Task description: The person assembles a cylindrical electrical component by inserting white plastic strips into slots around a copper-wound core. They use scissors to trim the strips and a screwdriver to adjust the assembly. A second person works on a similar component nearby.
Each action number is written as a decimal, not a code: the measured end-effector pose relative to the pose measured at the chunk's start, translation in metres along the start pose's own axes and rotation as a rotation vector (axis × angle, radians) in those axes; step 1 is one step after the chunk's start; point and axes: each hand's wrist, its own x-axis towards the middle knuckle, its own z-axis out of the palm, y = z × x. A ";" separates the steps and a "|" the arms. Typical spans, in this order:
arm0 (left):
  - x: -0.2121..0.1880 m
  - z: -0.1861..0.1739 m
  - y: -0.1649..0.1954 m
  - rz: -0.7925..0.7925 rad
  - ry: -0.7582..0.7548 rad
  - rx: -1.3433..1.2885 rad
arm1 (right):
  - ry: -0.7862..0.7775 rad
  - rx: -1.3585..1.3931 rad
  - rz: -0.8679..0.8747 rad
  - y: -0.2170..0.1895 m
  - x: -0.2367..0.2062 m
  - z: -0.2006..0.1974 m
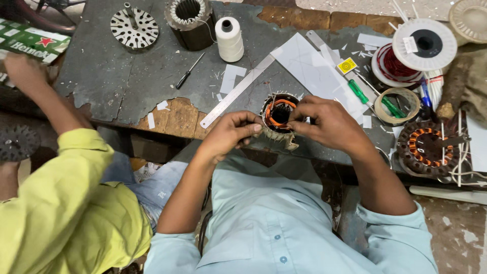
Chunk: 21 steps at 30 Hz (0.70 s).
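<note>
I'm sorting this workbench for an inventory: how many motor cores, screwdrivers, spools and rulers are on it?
Wound motor stators: 3, the copper-wound one held in both hands, a dark one at the top, a round one at right
Slotted metal rotor disc: 1
Screwdrivers: 3, black-handled, two green-handled
Spools: 2, white thread, red wire
Steel rulers: 1
Total: 10

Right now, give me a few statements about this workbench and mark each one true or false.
1. Both hands, left hand and right hand, are on the motor stator. True.
2. The white thread spool lies on its side. False: it stands upright.
3. The metal ruler lies on the bench left of the stator. True.
4. The black-handled screwdriver is in the right hand. False: it lies on the bench, untouched.
5. The reel of red wire is at the bench's left end. False: it is at the right.
</note>
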 end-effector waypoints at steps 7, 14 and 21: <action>-0.007 0.014 -0.012 0.079 0.165 -0.157 | -0.109 0.037 0.194 -0.003 0.006 0.007; -0.006 0.020 -0.024 0.144 0.175 -0.219 | -0.033 -0.017 -0.057 0.000 0.013 0.012; -0.012 0.011 -0.031 0.155 0.251 -0.228 | -0.101 0.353 0.035 0.007 0.003 0.002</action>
